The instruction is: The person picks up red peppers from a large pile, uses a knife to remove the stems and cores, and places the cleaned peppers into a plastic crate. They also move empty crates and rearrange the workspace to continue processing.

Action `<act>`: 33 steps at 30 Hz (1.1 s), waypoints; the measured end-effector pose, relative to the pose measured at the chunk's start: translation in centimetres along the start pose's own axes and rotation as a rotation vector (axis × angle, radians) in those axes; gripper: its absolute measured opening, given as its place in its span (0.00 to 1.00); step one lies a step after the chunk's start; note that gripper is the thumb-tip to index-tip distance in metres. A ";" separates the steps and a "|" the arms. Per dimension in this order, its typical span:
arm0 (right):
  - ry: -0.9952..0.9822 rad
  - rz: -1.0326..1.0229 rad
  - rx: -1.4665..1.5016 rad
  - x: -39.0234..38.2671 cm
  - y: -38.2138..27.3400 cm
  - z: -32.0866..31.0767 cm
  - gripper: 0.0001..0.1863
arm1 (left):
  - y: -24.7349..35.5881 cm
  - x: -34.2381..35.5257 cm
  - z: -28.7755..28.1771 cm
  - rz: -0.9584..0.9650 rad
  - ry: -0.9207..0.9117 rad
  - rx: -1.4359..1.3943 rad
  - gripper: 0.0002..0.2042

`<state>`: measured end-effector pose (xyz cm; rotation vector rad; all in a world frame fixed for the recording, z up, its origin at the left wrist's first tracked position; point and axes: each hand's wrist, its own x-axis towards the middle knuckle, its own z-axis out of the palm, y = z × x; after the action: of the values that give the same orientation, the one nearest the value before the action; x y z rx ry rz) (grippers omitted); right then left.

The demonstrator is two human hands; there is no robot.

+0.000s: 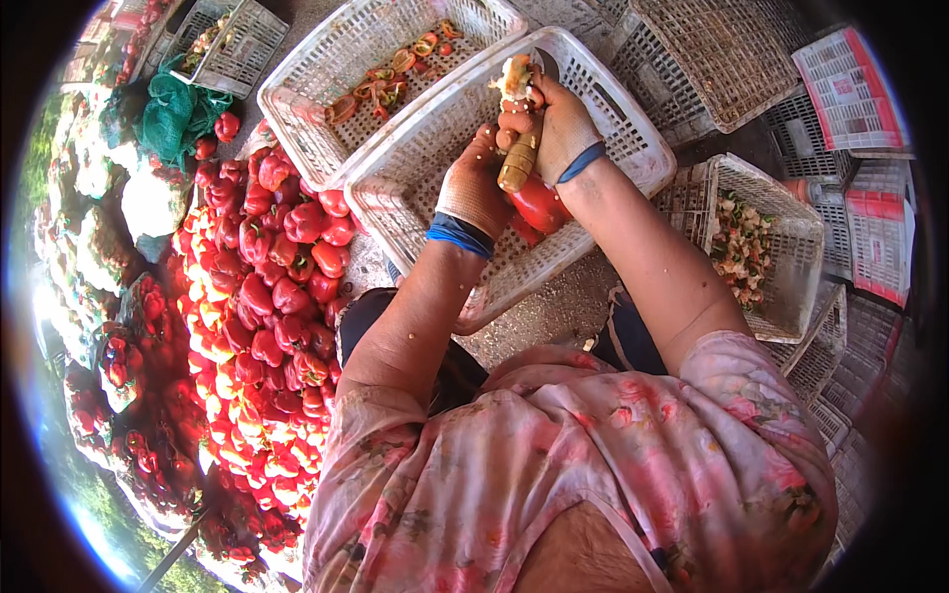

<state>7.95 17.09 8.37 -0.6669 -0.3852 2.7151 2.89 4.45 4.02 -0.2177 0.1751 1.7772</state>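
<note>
Both my hands wear pale work gloves with blue bands at the wrists, and they meet above a white plastic crate (pixel 618 99). My right hand (pixel 556 128) is closed round the stubby handle of a knife (pixel 520 161); part of its dark blade shows beyond the fingers. At the fingertips of that hand is a pale, seedy pepper core (pixel 515 77). My left hand (pixel 476 183) is closed against a red bell pepper (pixel 540 206), partly hidden by the hands and the handle. Another piece of red pepper shows just below it.
A large heap of red bell peppers (pixel 282 267) lies to my left, beside a green mesh bag (pixel 173 119). A second white crate (pixel 297 84) ahead holds pepper scraps. At right, a crate (pixel 806 287) holds chopped cores, near stacked crates (pixel 727 59).
</note>
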 end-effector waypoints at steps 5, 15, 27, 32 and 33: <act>-0.032 0.057 0.071 -0.1 0.4 0.6 0.20 | -0.8 -0.1 -1.3 -0.007 -0.022 -0.111 0.19; 0.176 -0.059 -0.279 -0.5 2.6 3.5 0.14 | 3.6 -0.1 -4.5 0.229 0.256 0.542 0.14; 0.058 -0.569 -1.451 -1.4 2.1 2.4 0.16 | 2.8 -2.9 6.1 0.257 0.512 0.911 0.12; -0.132 -0.559 -1.416 -1.8 1.4 2.3 0.16 | 2.8 -4.3 8.3 0.205 0.486 1.112 0.14; -0.188 -0.525 -1.322 -1.6 1.5 2.6 0.17 | 3.1 -4.2 7.6 0.264 0.444 1.230 0.14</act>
<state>7.63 14.67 10.75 -0.4423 -2.0922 1.7258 0.30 1.64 12.44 0.3249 1.5970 1.5471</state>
